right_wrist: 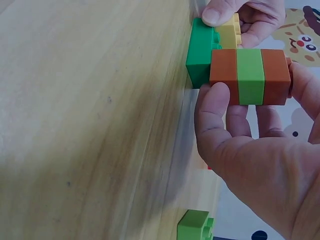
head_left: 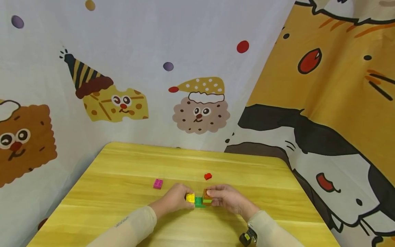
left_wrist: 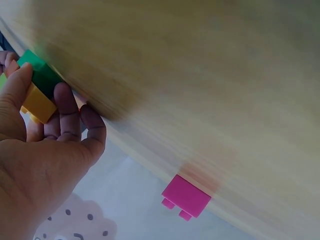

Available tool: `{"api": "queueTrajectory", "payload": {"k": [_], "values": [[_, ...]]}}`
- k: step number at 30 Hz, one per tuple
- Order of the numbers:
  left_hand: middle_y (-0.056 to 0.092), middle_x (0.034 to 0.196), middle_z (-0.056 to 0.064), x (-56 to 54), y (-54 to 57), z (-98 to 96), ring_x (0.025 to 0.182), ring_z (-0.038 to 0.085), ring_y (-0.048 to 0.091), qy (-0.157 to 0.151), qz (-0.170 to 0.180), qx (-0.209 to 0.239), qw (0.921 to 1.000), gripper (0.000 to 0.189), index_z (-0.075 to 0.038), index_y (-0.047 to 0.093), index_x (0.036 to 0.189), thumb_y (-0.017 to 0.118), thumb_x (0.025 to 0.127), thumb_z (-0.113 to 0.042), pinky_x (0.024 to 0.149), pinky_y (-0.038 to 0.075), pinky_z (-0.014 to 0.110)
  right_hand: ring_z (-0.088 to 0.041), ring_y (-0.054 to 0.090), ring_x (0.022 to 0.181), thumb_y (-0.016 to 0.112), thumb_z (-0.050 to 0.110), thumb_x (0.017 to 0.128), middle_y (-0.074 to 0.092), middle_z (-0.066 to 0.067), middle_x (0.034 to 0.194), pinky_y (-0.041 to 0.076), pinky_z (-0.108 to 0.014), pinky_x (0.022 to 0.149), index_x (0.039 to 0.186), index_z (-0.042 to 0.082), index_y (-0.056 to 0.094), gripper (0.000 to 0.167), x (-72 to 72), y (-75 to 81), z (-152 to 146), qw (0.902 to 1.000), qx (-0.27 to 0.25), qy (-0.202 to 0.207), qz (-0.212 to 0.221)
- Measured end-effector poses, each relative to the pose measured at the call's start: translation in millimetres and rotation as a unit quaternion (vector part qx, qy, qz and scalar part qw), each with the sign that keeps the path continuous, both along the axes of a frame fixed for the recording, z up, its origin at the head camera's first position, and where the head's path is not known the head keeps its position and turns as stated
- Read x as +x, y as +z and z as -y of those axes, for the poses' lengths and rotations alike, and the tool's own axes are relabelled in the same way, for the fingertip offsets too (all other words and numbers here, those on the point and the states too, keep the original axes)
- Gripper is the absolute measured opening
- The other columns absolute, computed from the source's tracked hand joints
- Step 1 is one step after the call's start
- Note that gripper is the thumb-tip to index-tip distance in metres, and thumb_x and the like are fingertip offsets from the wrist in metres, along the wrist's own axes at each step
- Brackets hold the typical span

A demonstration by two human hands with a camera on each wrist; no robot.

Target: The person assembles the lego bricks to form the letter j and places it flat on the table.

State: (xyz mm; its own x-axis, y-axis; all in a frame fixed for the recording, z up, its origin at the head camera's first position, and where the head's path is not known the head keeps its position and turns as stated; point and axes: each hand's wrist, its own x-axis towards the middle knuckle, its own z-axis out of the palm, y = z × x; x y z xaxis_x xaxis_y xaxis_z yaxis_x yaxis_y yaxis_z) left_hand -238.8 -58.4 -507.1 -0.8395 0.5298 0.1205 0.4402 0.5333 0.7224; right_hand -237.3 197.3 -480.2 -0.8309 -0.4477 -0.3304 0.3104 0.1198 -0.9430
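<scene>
A longer green toy brick (right_wrist: 201,52) has a yellow brick (head_left: 190,198) on its studs at the left end. My left hand (head_left: 176,198) pinches these two, its thumb on the green brick in the left wrist view. My right hand (head_left: 227,199) grips a stack of a brown brick (right_wrist: 223,75), a light green brick (right_wrist: 250,76) and another brown brick (right_wrist: 276,77). This stack stands upright at the green brick's right end. Whether it is fully pressed onto the studs I cannot tell.
A pink brick (head_left: 158,184) lies on the wooden table (head_left: 129,161) beyond my left hand. Farther back is a small red brick (head_left: 208,176). The right wrist view also shows a loose light green brick (right_wrist: 194,225). A printed cloth (head_left: 139,44) hangs behind the table.
</scene>
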Motion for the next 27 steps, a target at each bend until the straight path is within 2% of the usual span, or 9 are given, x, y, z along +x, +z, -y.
{"api": "queueTrajectory", "payload": {"k": [11, 18, 27], "values": [[0.066, 0.079, -0.012, -1.8, 5.9, -2.9, 0.067, 0.004, 0.055, -0.003, -0.008, -0.007, 0.9999, 0.028, -0.01, 0.078, 0.096, 0.089, 0.073, -0.018, 0.059, 0.051, 0.02, -0.023, 0.064, 0.09, 0.071, 0.026, 0.093, 0.067, -0.017, 0.113, 0.054, -0.039, 0.087, 0.131, -0.007, 0.055, 0.053, -0.1, 3.3, -2.4, 1.0, -0.006, -0.003, 0.0], [0.066, 0.081, -0.011, -1.6, 3.7, -4.0, 0.068, 0.004, 0.055, -0.004, -0.003, -0.005, 1.0, 0.029, -0.01, 0.077, 0.097, 0.089, 0.072, -0.019, 0.059, 0.051, 0.02, -0.025, 0.065, 0.094, 0.069, 0.028, 0.095, 0.067, -0.015, 0.11, 0.054, -0.041, 0.087, 0.133, -0.006, 0.053, 0.053, 2.2, -0.2, -5.7, 1.0, -0.001, -0.001, 0.0], [0.068, 0.085, -0.009, -0.4, 1.7, -0.6, 0.071, 0.004, 0.055, -0.001, -0.008, -0.012, 0.9999, 0.031, -0.009, 0.077, 0.1, 0.089, 0.073, -0.02, 0.061, 0.05, 0.02, -0.023, 0.063, 0.091, 0.068, 0.034, 0.095, 0.065, -0.013, 0.112, 0.055, -0.041, 0.086, 0.132, -0.004, 0.056, 0.055, 7.3, 1.6, -0.6, 0.9985, 0.039, -0.002, -0.038]]}}
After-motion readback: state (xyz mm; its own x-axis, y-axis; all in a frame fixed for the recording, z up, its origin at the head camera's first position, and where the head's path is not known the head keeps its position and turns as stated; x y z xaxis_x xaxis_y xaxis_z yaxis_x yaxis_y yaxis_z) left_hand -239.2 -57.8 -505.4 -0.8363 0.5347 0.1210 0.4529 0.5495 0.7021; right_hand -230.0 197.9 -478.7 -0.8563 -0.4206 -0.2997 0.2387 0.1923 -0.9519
